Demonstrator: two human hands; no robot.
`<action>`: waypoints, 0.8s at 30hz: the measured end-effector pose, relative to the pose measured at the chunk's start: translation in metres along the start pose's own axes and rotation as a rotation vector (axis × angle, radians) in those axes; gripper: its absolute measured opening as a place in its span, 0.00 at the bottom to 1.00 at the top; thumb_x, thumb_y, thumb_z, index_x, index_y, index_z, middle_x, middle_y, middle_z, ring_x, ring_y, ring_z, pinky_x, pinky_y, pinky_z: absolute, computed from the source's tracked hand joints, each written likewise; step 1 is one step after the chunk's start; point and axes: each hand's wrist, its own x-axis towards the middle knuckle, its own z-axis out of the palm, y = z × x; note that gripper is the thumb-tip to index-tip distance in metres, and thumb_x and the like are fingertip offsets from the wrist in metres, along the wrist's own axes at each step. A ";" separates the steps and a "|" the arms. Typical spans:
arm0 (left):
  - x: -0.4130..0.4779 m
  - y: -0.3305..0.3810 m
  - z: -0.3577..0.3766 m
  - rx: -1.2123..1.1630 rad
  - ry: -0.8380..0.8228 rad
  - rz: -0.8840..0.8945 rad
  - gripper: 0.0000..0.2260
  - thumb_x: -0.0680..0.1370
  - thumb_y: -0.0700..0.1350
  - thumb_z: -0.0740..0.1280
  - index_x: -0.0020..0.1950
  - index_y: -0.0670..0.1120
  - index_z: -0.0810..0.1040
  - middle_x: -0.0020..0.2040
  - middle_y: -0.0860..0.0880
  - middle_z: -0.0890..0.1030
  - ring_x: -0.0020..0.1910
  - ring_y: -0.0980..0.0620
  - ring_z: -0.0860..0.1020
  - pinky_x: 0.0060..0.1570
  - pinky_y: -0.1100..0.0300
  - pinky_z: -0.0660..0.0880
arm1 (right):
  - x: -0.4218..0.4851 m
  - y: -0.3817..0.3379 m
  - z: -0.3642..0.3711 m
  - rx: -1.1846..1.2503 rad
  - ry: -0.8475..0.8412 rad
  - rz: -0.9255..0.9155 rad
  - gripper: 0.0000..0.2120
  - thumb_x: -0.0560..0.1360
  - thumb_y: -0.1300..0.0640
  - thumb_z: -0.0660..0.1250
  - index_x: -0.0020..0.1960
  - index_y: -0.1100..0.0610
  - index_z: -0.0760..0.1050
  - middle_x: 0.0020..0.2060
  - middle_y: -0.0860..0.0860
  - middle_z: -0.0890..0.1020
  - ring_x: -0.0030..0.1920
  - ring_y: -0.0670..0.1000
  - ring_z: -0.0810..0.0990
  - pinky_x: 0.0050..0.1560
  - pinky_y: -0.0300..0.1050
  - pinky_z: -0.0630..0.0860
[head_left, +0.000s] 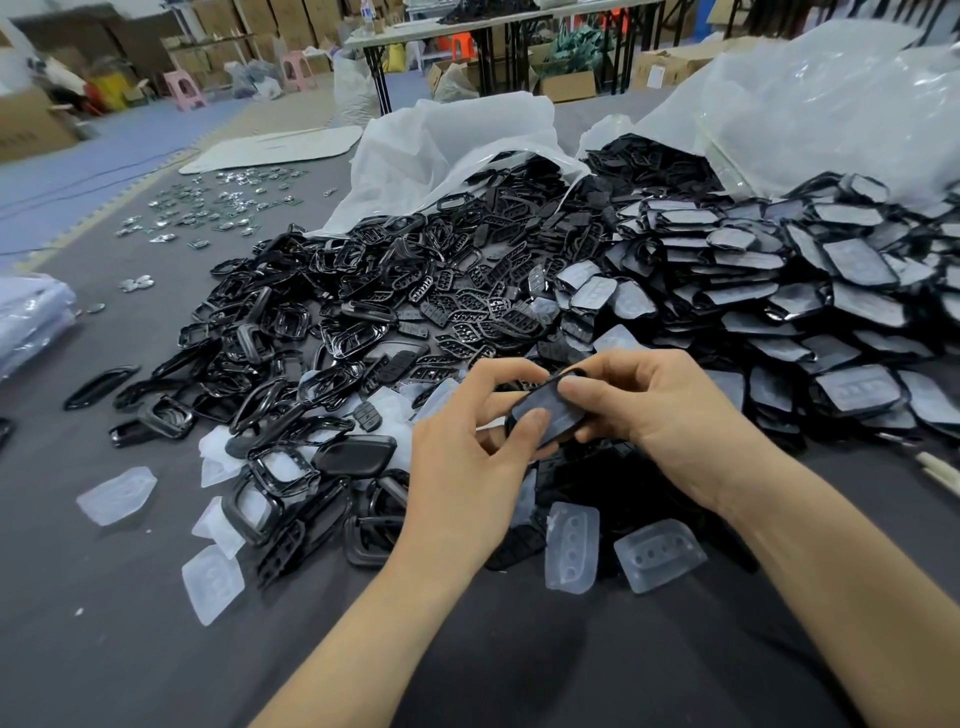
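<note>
Forearms are reaching in from the near edge, and both hands are meeting just above the grey table. The left hand is gripping the lower end of a black shell, its thumb pressing on the face. The right hand is pinching the upper end, thumb on top. A translucent pad is lying across the shell's face, so this looks like the fitting step: the pad is being seated into the shell.

Loose pads are lying just below the hands, a heap of bare black frames is spreading to the left, and fitted pieces are piling up on the right. The next move probably calls for pressing round the pad's rim until it sits flush, then adding the piece to the right-hand pile.
</note>
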 end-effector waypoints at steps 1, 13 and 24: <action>0.000 0.000 0.001 0.033 -0.004 0.017 0.16 0.77 0.37 0.68 0.49 0.60 0.77 0.44 0.54 0.85 0.36 0.41 0.83 0.42 0.43 0.81 | 0.000 0.001 0.001 0.003 0.020 -0.005 0.07 0.74 0.66 0.68 0.39 0.60 0.81 0.33 0.54 0.83 0.32 0.47 0.80 0.32 0.34 0.76; 0.001 -0.003 0.004 -0.131 0.032 -0.056 0.13 0.77 0.35 0.68 0.51 0.55 0.75 0.43 0.49 0.86 0.40 0.51 0.85 0.42 0.59 0.81 | 0.001 0.000 0.004 0.065 0.116 -0.023 0.13 0.75 0.69 0.66 0.35 0.59 0.81 0.30 0.54 0.82 0.31 0.49 0.81 0.29 0.36 0.76; 0.003 0.000 0.003 -0.340 0.014 -0.198 0.03 0.78 0.40 0.67 0.49 0.44 0.80 0.33 0.51 0.82 0.27 0.53 0.79 0.29 0.65 0.75 | 0.000 0.003 0.007 0.130 0.040 -0.036 0.08 0.75 0.68 0.65 0.39 0.62 0.80 0.32 0.54 0.82 0.34 0.49 0.82 0.35 0.38 0.79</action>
